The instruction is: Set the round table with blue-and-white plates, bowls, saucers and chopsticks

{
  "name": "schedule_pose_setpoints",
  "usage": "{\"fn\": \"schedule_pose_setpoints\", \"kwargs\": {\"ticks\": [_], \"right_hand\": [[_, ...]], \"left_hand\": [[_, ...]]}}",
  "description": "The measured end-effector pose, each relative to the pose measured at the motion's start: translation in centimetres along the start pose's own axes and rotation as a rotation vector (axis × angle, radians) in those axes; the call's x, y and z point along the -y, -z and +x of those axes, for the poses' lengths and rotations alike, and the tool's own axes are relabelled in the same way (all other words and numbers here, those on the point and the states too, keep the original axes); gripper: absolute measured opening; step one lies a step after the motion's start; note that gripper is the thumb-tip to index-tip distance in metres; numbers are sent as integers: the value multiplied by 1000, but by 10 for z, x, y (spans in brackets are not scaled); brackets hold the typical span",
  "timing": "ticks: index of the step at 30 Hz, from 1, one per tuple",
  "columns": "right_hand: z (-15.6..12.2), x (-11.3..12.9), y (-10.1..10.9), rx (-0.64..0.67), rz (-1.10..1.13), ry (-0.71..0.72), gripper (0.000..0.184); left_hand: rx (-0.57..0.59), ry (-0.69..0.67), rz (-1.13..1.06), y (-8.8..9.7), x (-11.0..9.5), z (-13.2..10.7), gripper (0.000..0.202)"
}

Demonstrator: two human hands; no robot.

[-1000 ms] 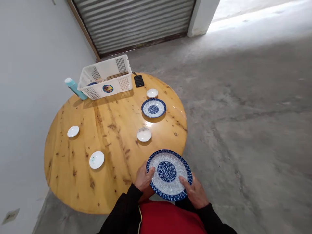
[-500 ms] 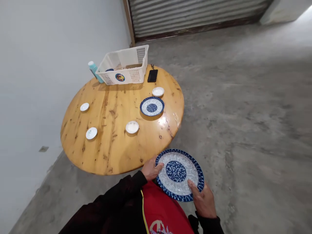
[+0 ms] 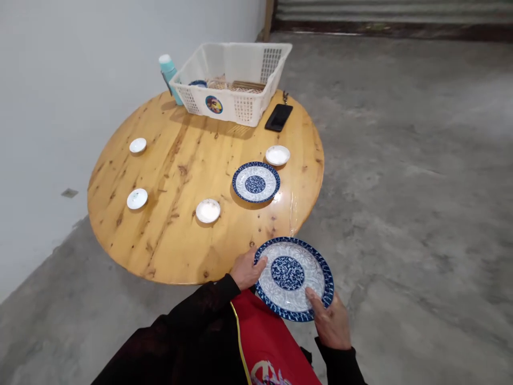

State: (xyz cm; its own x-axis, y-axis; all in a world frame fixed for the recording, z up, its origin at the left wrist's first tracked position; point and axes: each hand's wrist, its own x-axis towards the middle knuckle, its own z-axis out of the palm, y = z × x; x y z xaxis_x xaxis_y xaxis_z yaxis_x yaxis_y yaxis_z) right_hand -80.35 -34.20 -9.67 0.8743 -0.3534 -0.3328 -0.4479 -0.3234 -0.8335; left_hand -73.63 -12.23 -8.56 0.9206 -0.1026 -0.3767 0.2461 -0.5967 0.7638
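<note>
Low in the frame, just right of centre: a large blue-and-white plate, held level by both hands, overlapping the near edge of a round wooden table in the picture. Left hand closed on the plate's left rim, thumb lying over the blue border, fingers hidden beneath. Right hand gripping the lower right rim, thumb pressed on the pattern, the other fingers under the plate and out of sight. Black sleeves on both arms, a red garment at the bottom centre.

On the table, above the held plate, toward the middle of the frame: a smaller blue-and-white plate lying flat. Just above and to its right, a small white dish, close beside but apart. Left of the smaller plate, a second white dish. Further left, near the table's left edge, two more white dishes: one lower, one higher, well apart from each other.

At the top centre, a white plastic basket with perforated walls and a round sticker on the near side, standing at the far side of the table. Behind its left corner, a teal bottle with a white cap, against the pale wall. Right of the basket, a black phone flat on the wood. Grey concrete floor across the right half of the frame.
</note>
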Motion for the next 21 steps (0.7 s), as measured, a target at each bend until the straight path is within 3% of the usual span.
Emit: {"fn": "schedule_pose_setpoints", "kwargs": {"ticks": [7,13,21], "right_hand": [[90,46,16,111,-173,58,58],[147,78,1,220,-201,147,55],[237,119,-32,451,-216,373,47]], "left_hand": [[-136,88,-85,3,-36,49,28],[-246,161,-115,24,-51,80,30],[-477,176,-105,46,-50,121,27]]}}
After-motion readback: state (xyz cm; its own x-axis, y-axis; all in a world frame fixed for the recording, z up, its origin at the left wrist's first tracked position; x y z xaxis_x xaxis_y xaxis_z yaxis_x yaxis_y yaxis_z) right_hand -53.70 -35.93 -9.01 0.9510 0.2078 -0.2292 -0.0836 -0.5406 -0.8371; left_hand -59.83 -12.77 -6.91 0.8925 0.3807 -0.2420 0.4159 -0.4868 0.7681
